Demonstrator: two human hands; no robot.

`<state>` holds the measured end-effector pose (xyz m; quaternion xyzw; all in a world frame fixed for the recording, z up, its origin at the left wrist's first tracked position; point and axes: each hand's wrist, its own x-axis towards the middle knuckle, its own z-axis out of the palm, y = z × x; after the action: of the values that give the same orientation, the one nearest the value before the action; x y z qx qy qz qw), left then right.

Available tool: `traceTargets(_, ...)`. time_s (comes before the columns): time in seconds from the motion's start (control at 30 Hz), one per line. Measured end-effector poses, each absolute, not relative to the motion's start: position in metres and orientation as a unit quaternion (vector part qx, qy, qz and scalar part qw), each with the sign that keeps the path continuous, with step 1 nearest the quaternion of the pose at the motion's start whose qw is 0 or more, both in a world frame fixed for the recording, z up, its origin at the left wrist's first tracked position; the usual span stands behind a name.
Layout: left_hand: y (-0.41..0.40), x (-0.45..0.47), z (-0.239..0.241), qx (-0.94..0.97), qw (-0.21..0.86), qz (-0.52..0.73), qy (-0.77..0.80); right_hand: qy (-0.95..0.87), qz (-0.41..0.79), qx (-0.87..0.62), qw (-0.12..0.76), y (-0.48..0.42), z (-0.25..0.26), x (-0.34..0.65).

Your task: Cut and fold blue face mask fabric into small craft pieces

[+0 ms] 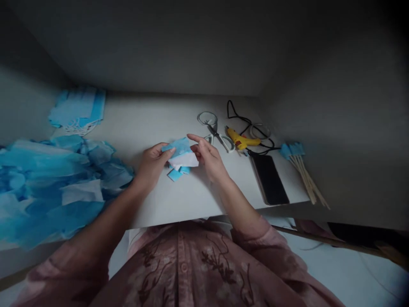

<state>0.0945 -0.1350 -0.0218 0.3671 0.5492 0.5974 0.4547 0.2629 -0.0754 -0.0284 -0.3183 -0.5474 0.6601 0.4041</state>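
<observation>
A small blue and white piece of mask fabric (pixel 182 154) is held between both hands over the white table (pixel 153 123). My left hand (pixel 152 164) pinches its left edge, thumb on top. On the right edge my right hand (pixel 207 157) grips it, with the index finger stretched out above the fabric. Small blue scraps (pixel 177 172) lie on the table just under the piece.
A heap of blue mask fabric (pixel 54 183) fills the left side, with a stack of face masks (pixel 78 108) behind it. Scissors (pixel 219 135), a yellow glue gun (pixel 241 140) with its black cord, a phone (pixel 270 178) and wooden sticks with blue tips (pixel 302 168) lie to the right.
</observation>
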Motion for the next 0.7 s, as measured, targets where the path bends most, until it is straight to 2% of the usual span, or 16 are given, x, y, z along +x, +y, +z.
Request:
traceTargets(0.33,-0.137,0.100,-0.019,0.370,0.442,0.596,0.559,-0.584,0.624,-0.331,0.399,-0.076,-0.029,0.266)
traceTargets(0.5,-0.135,0.099,-0.022,0.377,0.439,0.599,0.554,-0.547,0.669,-0.332,0.379,-0.076,-0.028,0.262)
traceTargets(0.6,-0.133,0.099,-0.025,0.367,0.479,0.593,0.533,-0.542,0.670,-0.333,0.381,-0.076,-0.027,0.259)
traceTargets(0.7,-0.132,0.099,-0.029,0.349,0.563,0.578,0.477,-0.519,0.656,-0.344,0.426,-0.076,-0.027,0.259)
